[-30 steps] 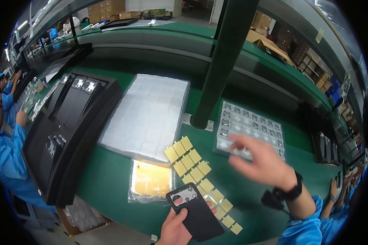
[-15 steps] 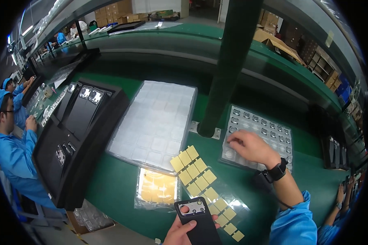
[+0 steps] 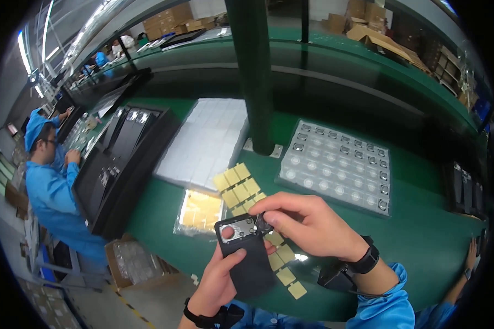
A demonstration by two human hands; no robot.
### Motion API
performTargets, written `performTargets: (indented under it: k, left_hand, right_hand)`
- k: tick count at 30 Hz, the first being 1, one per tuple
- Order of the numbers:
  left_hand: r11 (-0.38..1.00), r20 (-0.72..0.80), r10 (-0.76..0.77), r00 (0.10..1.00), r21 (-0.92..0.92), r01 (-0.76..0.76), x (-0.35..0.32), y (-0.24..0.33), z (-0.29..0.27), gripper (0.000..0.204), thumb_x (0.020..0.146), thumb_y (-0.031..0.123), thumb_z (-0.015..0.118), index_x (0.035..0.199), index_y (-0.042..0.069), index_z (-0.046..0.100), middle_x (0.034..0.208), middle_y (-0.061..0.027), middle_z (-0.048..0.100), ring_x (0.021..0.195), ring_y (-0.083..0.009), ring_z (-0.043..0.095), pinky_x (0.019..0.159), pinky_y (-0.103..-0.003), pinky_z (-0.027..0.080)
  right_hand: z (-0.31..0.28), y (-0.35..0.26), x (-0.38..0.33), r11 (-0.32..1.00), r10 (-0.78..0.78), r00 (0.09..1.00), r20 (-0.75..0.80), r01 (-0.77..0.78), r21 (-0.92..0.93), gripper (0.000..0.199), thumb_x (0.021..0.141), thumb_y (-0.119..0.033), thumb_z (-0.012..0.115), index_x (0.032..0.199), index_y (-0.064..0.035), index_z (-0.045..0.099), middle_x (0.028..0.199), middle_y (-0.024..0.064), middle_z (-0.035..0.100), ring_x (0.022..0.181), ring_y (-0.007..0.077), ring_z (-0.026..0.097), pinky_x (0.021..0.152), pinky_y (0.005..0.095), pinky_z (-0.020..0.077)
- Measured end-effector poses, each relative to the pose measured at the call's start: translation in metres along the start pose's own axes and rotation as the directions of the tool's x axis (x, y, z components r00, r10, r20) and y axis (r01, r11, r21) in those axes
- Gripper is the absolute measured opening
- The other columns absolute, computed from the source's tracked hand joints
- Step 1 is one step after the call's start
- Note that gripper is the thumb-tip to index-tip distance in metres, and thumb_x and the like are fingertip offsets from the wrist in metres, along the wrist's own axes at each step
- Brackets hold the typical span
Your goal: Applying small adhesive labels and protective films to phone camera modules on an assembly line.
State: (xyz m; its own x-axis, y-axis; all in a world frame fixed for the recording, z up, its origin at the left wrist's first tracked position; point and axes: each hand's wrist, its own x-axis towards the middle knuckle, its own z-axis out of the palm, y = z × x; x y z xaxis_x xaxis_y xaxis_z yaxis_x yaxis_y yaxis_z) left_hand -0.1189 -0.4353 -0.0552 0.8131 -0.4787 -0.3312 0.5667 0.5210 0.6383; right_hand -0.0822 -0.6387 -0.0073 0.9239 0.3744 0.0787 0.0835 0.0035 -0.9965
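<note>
My left hand (image 3: pixel 218 277) grips a black phone back cover (image 3: pixel 250 268), thumb on its face. At the cover's upper end is a silver camera plate with a round hole. Between the thumb and fingers of my right hand (image 3: pixel 313 227) is a small dark camera-ring part (image 3: pixel 265 222), close to the cover's top right corner; the fingers partly hide it. Behind both hands, square yellow adhesive pieces (image 3: pixel 239 189) lie in rows on a clear sheet. Farther right, a clear blister tray (image 3: pixel 326 172) has ring parts in some of its pockets.
A large pale tray (image 3: pixel 203 137) lies left of the green post (image 3: pixel 256 82). In front is a clear bag of yellow sheets (image 3: pixel 199 211). A black rack (image 3: pixel 129 175) of phone covers stands at left, near a co-worker in blue (image 3: pixel 55 181). More covers (image 3: pixel 461 186) stand far right.
My right hand has come from the blister tray to the phone cover with a ring part in its fingers. My left hand has raised the cover slightly. The whole view has shifted.
</note>
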Motion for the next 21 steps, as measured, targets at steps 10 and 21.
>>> performTargets:
  k: [10, 21]
  left_hand:
    - [0.931, -0.188, 0.303, 0.934, 0.269, -0.248, -0.022, -0.022, 0.012, 0.049, 0.093, 0.002, 0.056, 0.137, 0.004, 0.033, 0.119, -0.0096, 0.058, 0.106, -0.0150, 0.059, 0.091, -0.030, 0.048]
    - [0.923, -0.167, 0.290, 0.942, 0.308, -0.230, -0.009, -0.025, 0.017, 0.045, 0.095, 0.004, 0.049, 0.137, 0.008, 0.034, 0.123, -0.0091, 0.052, 0.107, -0.0162, 0.058, 0.090, -0.029, 0.047]
  right_hand:
    - [0.017, 0.004, -0.003, 0.897, 0.037, 0.962, 0.272, 0.088, -0.434, 0.027, 0.087, -0.010, 0.061, 0.113, -0.0069, 0.062, 0.079, 0.0120, 0.065, 0.071, 0.0258, 0.065, 0.064, 0.0346, 0.0502]
    - [0.034, -0.002, -0.013, 0.987, -0.146, 0.988, -0.042, 0.143, -0.069, 0.012, 0.090, -0.009, 0.058, 0.099, -0.0007, 0.060, 0.083, 0.0101, 0.064, 0.062, 0.0182, 0.063, 0.054, 0.0294, 0.0458]
